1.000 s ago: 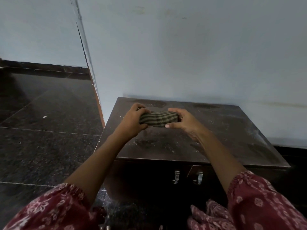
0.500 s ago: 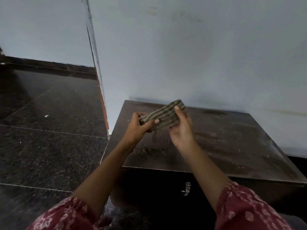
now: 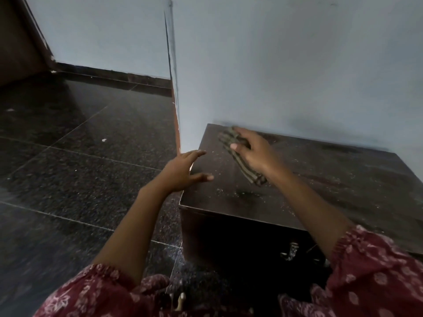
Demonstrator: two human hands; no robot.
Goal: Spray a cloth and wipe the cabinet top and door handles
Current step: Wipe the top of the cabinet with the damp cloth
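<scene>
Against the pale blue wall, the dusty dark brown wooden cabinet top (image 3: pixel 320 179) carried the folded green striped cloth (image 3: pixel 240 156) at its far left corner, long axis running far-left to near-right, pinched under the right hand (image 3: pixel 254 152), while the left hand (image 3: pixel 183 171) hovered spread and empty at the left edge.

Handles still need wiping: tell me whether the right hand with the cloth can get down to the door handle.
Probably yes. The right hand holds the cloth over the cabinet top; nothing visibly blocks the handle on the front below.
</scene>
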